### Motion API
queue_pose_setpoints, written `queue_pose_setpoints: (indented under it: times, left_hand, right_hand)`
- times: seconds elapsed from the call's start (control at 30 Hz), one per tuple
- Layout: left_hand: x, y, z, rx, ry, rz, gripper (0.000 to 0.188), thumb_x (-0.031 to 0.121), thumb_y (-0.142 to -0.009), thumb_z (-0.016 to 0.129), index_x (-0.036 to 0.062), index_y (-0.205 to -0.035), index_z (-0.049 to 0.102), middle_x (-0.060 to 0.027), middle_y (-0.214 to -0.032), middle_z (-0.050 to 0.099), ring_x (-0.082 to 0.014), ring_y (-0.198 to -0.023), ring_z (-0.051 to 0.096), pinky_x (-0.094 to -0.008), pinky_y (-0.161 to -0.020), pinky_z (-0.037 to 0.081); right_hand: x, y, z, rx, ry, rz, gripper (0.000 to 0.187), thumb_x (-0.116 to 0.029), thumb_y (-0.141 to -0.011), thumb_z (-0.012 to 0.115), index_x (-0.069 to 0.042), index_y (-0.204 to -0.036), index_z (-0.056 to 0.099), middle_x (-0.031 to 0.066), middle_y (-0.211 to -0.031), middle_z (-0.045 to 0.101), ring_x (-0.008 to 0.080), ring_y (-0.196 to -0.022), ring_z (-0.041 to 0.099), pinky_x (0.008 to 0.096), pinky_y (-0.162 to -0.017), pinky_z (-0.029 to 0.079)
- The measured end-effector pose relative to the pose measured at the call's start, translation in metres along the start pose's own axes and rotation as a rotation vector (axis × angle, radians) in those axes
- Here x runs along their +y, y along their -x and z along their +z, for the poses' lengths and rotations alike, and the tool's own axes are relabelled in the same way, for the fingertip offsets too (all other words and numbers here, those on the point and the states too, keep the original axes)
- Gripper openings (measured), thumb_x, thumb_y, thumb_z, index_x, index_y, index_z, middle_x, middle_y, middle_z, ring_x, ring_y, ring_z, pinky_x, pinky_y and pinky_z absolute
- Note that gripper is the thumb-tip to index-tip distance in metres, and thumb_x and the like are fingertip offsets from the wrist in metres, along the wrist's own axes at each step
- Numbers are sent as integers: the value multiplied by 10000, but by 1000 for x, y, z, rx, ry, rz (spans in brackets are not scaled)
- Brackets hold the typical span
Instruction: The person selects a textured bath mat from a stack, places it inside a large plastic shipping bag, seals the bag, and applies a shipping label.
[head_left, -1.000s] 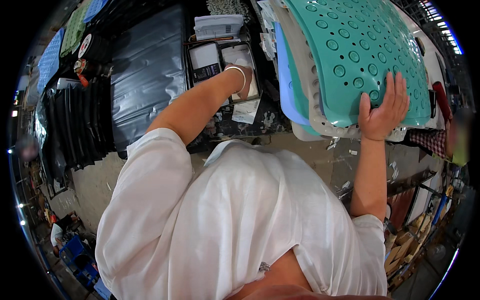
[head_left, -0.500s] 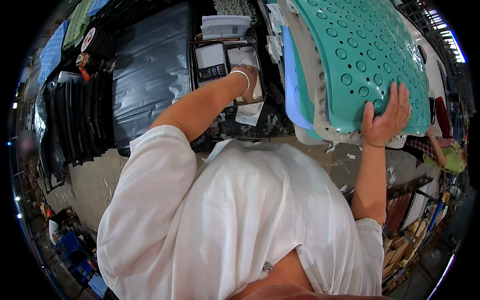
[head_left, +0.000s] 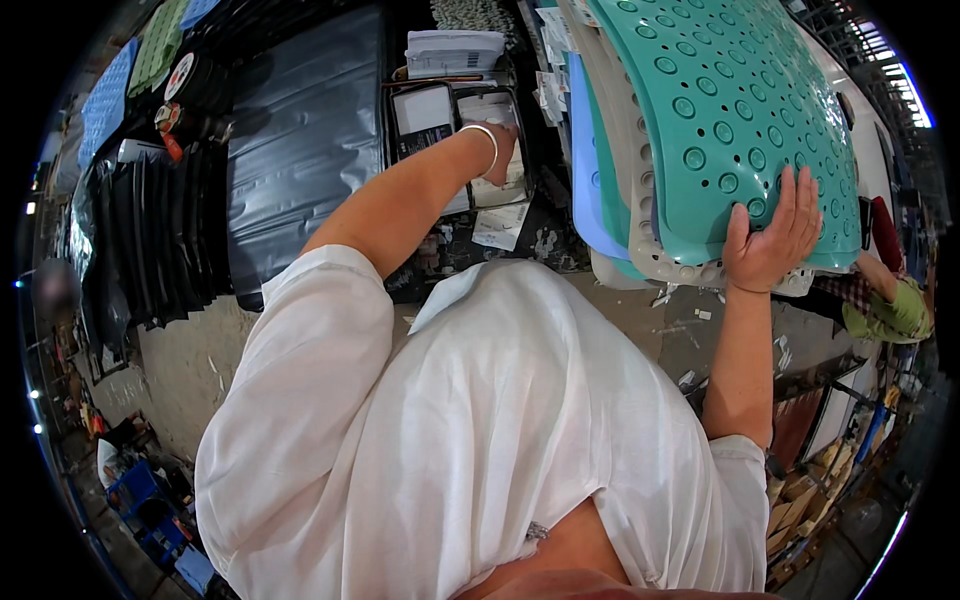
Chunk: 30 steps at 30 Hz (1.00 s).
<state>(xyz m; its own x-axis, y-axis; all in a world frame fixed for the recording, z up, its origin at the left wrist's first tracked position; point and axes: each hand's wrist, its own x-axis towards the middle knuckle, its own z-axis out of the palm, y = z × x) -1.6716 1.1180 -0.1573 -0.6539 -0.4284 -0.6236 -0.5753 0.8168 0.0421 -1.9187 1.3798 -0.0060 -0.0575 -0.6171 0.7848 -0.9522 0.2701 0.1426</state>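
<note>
My right hand (head_left: pixel 775 235) lies flat, fingers spread, on the near edge of a teal bath mat (head_left: pixel 745 130) with rows of suction cups and small holes. The mat rests on top of a stack; a grey mat (head_left: pixel 645 235) and a blue mat (head_left: pixel 592 205) show beneath it. My left hand (head_left: pixel 497 153), a white bangle at its wrist, reaches into the right compartment of a dark two-part tray (head_left: pixel 524 165) of pale paper slips. Its fingers point down and are mostly hidden. White cards and a black label (head_left: pixel 424 140) lie in the left compartment.
A stack of black plastic bags or sheets (head_left: pixel 305 150) lies left of the tray. Folded black bags (head_left: pixel 165 235) and a tape roll (head_left: pixel 180 77) are farther left. A loose paper slip (head_left: pixel 500 227) lies before the tray. A co-worker's green sleeve (head_left: pixel 893 318) shows far right.
My left hand has shifted slightly within the tray's right compartment. My right hand stays on the teal mat. The co-worker's arm at the right has moved a little.
</note>
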Motion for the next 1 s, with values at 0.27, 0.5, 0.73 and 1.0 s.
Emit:
queue_pose_setpoints:
  times: [0.27, 0.5, 0.73, 1.0]
  left_hand:
    - [14, -4, 28, 177, -97, -209, 878, 202, -632, 758, -14, -1381, 353, -170, -1285, 559, -300, -1153, 591, -384, -966, 442]
    - [19, -5, 18, 151, -21, -265, 771, 176, -613, 762, -2, -1295, 449, -177, -1283, 551, -310, -1182, 569, -411, -989, 421]
    - [7, -13, 8, 136, 14, -234, 769, 196, -632, 733, -14, -1305, 425, -187, -1279, 566, -328, -1196, 565, -461, -1078, 348]
    - [10, -4, 16, 196, -63, -270, 757, 188, -659, 695, -17, -1320, 388, -163, -1314, 526, -326, -1267, 487, -469, -1119, 288]
  right_hand:
    - [0, -2, -1, 2, -2, -4, 648, -531, -876, 502, -71, -1331, 541, 131, -1386, 519, 325, -1279, 479, 482, -1060, 308]
    - [2, 1, 1, 7, -9, 0, 643, -531, -868, 516, -83, -1329, 544, 132, -1384, 520, 331, -1277, 480, 492, -1056, 312]
    - [3, 2, 0, 5, -23, 4, 648, -524, -851, 536, -90, -1333, 540, 124, -1389, 517, 324, -1283, 477, 498, -1054, 310]
    - [5, 3, 2, 18, -38, 28, 643, -524, -844, 538, -103, -1330, 552, 116, -1394, 518, 306, -1290, 474, 479, -1063, 299]
